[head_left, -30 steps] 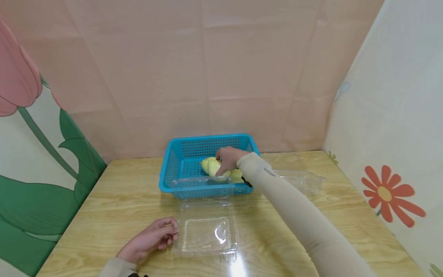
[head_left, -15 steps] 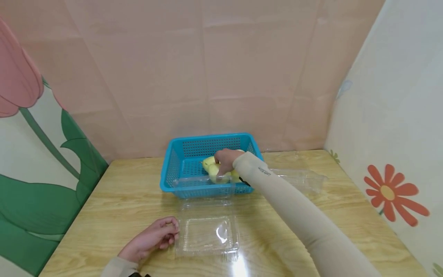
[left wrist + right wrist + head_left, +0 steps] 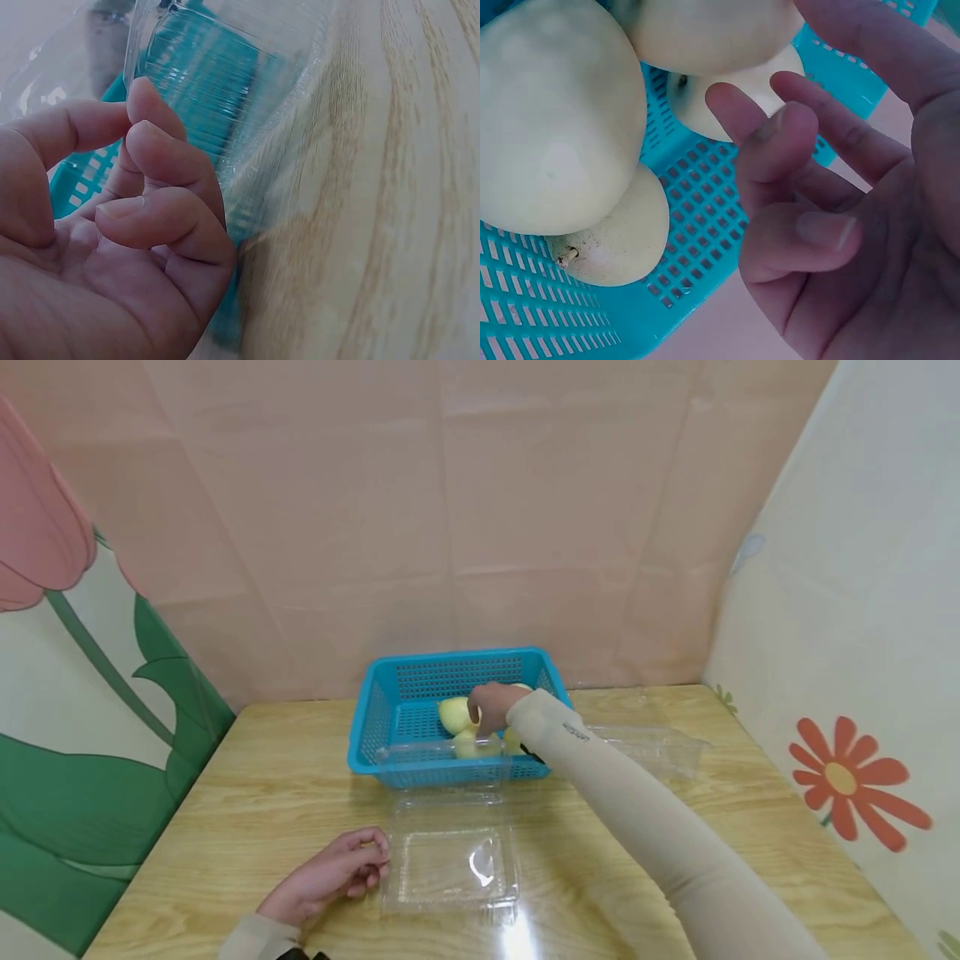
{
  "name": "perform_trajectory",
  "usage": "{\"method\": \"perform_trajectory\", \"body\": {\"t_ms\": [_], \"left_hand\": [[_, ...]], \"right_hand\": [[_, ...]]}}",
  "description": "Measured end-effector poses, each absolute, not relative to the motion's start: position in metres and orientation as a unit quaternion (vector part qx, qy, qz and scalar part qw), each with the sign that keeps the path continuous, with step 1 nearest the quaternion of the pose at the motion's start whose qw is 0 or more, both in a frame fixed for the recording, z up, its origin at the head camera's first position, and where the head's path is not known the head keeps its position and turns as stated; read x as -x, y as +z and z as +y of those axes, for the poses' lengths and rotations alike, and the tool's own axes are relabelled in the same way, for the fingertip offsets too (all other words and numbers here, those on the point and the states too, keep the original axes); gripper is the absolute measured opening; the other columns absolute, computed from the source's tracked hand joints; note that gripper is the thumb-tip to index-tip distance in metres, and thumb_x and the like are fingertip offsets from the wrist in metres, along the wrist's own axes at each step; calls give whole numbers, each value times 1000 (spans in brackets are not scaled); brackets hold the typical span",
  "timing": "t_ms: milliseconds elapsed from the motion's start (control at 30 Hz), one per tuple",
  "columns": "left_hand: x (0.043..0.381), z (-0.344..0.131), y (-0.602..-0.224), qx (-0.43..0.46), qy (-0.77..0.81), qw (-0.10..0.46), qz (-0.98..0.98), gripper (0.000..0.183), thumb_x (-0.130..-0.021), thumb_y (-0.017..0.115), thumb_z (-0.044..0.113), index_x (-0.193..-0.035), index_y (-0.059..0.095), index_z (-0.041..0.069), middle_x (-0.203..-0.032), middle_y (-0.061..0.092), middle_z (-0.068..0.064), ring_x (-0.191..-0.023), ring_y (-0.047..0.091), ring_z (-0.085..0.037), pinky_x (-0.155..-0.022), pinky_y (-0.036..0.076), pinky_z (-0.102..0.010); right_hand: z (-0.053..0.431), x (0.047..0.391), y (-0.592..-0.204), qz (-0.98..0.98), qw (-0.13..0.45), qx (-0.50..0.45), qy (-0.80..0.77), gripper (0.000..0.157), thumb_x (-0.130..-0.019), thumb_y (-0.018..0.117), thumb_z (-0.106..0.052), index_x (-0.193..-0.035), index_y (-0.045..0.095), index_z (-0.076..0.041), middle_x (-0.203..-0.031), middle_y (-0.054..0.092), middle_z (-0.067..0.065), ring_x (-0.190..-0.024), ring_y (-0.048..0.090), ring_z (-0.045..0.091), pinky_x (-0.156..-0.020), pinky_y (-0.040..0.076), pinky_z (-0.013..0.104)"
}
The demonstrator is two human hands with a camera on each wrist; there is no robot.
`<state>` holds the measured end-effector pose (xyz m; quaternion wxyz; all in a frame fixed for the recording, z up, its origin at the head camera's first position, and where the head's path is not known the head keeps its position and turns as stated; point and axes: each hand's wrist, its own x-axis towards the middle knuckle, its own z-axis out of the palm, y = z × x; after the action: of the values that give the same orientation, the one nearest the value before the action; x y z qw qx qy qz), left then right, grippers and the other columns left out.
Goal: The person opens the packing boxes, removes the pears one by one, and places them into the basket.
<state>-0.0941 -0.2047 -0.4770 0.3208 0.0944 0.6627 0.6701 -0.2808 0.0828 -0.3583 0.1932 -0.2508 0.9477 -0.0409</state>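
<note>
Pale yellow mangoes (image 3: 455,716) lie in a blue plastic basket (image 3: 362,718) at the back of the table. My right hand (image 3: 497,703) reaches in over them. In the right wrist view, its loosely bent fingers (image 3: 780,247) are beside a large mango (image 3: 555,120) and hold nothing; the upper finger reaches the edge of another mango (image 3: 712,34). In front of the basket, a clear plastic clamshell container (image 3: 450,872) stands open with its lid raised. My left hand (image 3: 333,872) pinches its left edge between thumb and forefinger, the other fingers (image 3: 165,217) curled.
Another clear plastic container (image 3: 660,750) lies right of the basket, partly behind the right forearm (image 3: 637,810). The wooden table (image 3: 285,777) meets a pink sheet (image 3: 450,527) at the back and flower-printed panels at both sides.
Mangoes under my right hand have shifted, and the left one shows a rounder side. The right hand has moved only slightly. My left hand stays at the container's edge.
</note>
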Motion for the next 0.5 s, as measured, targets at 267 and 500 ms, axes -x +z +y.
{"method": "perform_trajectory", "body": {"t_ms": [267,500], "left_hand": [[94,-203,-481,-95,670,315,666,8,-101,53,14,-94,56,11,-82,63,2,-65,50,-6,-50,37,-15],[94,-204,-479,-93,673,314,663,9,-101,51,12,-94,56,11,-82,63,2,-64,50,-5,-50,37,-15]], "right_hand": [[102,273,-349,940,205,243,-121,39,-91,73,-30,-125,65,-11,-137,55,8,-97,64,21,-80,53,37],[126,246,-338,926,154,272,-211,28,-95,68,-25,-115,67,-7,-102,68,6,-80,61,17,-72,51,33]]}}
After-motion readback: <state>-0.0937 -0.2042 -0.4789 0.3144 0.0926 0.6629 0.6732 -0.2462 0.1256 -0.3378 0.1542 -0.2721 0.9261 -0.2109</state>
